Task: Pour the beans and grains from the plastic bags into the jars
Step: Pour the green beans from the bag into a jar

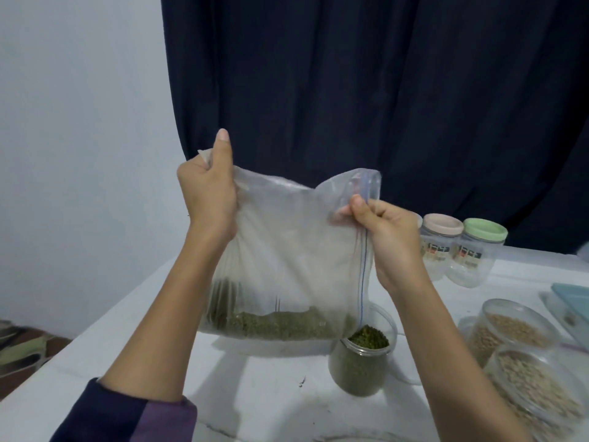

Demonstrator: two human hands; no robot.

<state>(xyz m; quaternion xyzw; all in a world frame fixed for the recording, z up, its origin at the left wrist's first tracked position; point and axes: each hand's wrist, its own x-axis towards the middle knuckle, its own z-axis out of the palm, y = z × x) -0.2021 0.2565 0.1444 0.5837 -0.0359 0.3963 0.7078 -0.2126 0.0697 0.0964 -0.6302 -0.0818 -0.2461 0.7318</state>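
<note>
Right now the plastic bag (287,250) hangs above the table (261,393), turned sideways, w/ its zip edge running down the right side. Left hand (207,193) grasps the upper left corner, fingers clenched on the plastic, thumb pointing to 12 o'clock. Right hand (389,231) pinches the zip edge near the top. Green beans (274,323) lie along the bottom of the bag, and the lower zip corner sits just over the open jar (360,362) at 5 o'clock from the bag.

Risk, as I judge it: this jar is already heaped above its rim, so more beans probably roll off onto the table. Also, if the bag mouth opens wider than the jar, beans can fall beside it. A touch from the bag corner could maybe tip the jar.

Hard to see: I cannot tell if the zip is open at the lower corner, nor if beans flow now. Two grain jars (516,333) at 4 o'clock are partly cut off by the frame. Labels on the two lidded jars (462,250) at 3 o'clock are too blurred to read
</note>
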